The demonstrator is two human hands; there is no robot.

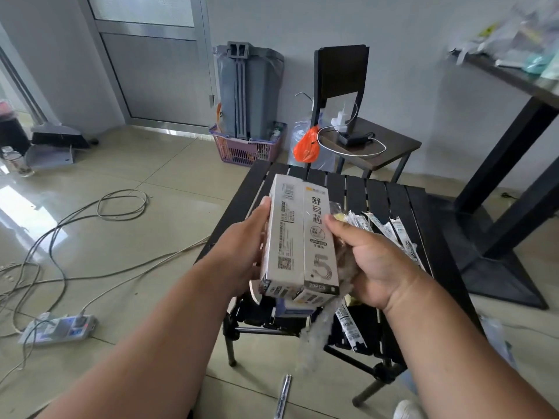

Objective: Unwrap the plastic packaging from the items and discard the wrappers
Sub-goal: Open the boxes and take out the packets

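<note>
Far left on the floor: white power strip (59, 328) with loose cables (90, 225) trailing across the tiles. Your left hand (242, 252) holds the left side of the white refill box (299, 237), fingers curled round its edge from behind, thumb tip at the upper left. The box is upright, tilted slightly, held in the air above the near edge of the black slatted surface (338, 186); it's printed with a large "5" and "20PCS". Your right hand (375, 261) is against the box's right edge, fingers curled on crumpled clear plastic wrap (320, 337) that hangs down below the box; can't tell if the wrap is fully off the box. Just right of that hand, a row of individually wrapped refills (390, 231) lies on the surface. One more wrapped refill (283, 394) lies on the floor below. Behind the surface: grey bin (248, 89) standing in a purple basket (248, 149), black chair (357, 128) with a charger on its seat.
</note>
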